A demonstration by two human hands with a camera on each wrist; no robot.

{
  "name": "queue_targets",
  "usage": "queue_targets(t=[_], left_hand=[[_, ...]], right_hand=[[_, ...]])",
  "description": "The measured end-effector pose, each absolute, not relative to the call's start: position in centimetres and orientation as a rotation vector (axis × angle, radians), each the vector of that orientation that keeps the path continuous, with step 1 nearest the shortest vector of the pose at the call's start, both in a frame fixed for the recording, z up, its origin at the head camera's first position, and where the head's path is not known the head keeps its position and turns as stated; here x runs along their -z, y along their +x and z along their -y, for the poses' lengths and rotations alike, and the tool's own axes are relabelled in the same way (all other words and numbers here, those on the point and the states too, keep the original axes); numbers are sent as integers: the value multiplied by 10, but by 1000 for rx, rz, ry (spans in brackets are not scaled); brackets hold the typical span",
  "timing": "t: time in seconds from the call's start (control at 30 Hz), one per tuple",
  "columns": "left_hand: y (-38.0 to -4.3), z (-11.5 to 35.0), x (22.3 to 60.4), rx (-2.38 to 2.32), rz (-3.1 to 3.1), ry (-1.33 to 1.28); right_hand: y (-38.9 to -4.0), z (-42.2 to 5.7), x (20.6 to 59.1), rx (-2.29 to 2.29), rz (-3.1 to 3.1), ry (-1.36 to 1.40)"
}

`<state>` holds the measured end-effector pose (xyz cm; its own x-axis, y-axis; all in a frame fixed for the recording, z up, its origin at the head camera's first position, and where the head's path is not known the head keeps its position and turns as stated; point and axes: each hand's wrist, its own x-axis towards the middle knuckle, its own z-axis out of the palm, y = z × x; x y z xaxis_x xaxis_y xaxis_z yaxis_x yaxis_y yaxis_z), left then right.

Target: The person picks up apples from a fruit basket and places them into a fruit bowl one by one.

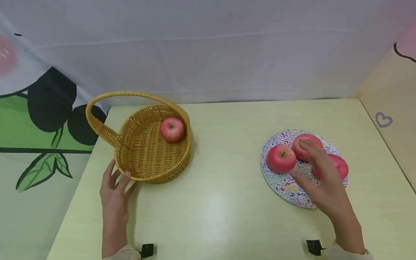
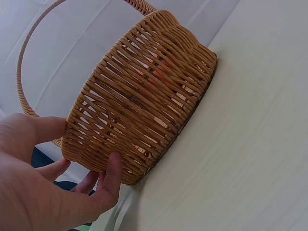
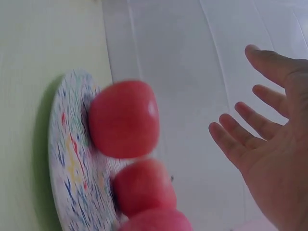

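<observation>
My left hand (image 1: pixel 115 202) holds the near-left rim of a woven wicker basket (image 1: pixel 148 178), thumb at the rim and fingers against the outer wall, as the left wrist view shows too. One red apple (image 1: pixel 172 129) lies inside at the basket's right back. Over a patterned round plate (image 1: pixel 279 190) hovers my right hand (image 1: pixel 324 183), fingers spread and holding nothing. On that plate are three apples: one at the left (image 1: pixel 281 158), one behind (image 1: pixel 305 146) and one at the right (image 1: pixel 339 166), the last two partly hidden by the hand. The right wrist view shows the hand apart from the apples.
The basket's tall arched handle (image 1: pixel 135 94) leans to the left. Both basket and plate stand on a pale table (image 1: pixel 217 210). A white cloth (image 1: pixel 233 60) hangs behind its back edge, and a beige panel (image 1: pixel 407 150) borders the right side.
</observation>
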<state>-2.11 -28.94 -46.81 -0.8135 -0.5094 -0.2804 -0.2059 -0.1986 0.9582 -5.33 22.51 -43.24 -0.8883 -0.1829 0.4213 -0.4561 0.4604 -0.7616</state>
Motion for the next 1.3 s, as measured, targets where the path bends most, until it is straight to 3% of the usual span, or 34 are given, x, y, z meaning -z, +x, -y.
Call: queue_targets(t=[0.53, 0.8, 1.3], left_hand=[[-21, 290, 468, 2135, 1825, 831], [-21, 288, 467, 2129, 1826, 830], [-22, 288, 466, 2122, 1826, 855]], right_hand=[[-60, -169, 423, -1488, 2454, 555], [-66, -134, 419, -1845, 2392, 569], [-70, -76, 419, -2061, 2477, 616]])
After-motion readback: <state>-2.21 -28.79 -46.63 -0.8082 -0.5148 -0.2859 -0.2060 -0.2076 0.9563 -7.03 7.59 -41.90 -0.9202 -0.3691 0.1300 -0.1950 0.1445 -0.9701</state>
